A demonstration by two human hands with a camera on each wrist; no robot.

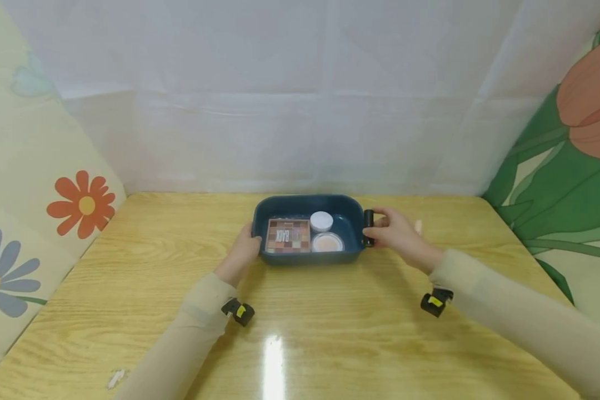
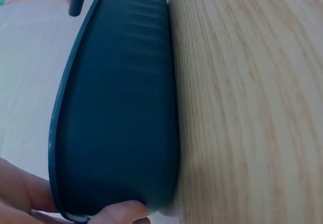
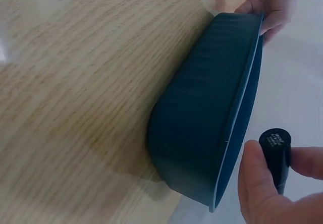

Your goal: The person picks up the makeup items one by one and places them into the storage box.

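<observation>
A dark blue plastic basin [image 1: 280, 259] stands near the table's back edge. Inside it lie an eyeshadow palette [image 1: 288, 235] at the left, a round white-lidded container [image 1: 321, 221] and a round powder compact [image 1: 327, 243] with a pale centre. My left hand [image 1: 241, 250] grips the basin's left end, thumb on its outer wall in the left wrist view. With thumb and fingers, my right hand [image 1: 395, 233] pinches a black lipstick tube [image 3: 275, 153] beside the basin's right rim. The tube stands upright in the head view, its labelled end facing the right wrist camera.
The wooden table [image 1: 320, 311] reaches back to a white cloth backdrop [image 1: 300, 111]. Flower-printed panels [image 1: 25, 166] flank it on both sides. A small pale thing [image 1: 418, 226] shows just behind the right hand, and a white patch [image 1: 115, 379] marks the table's front left.
</observation>
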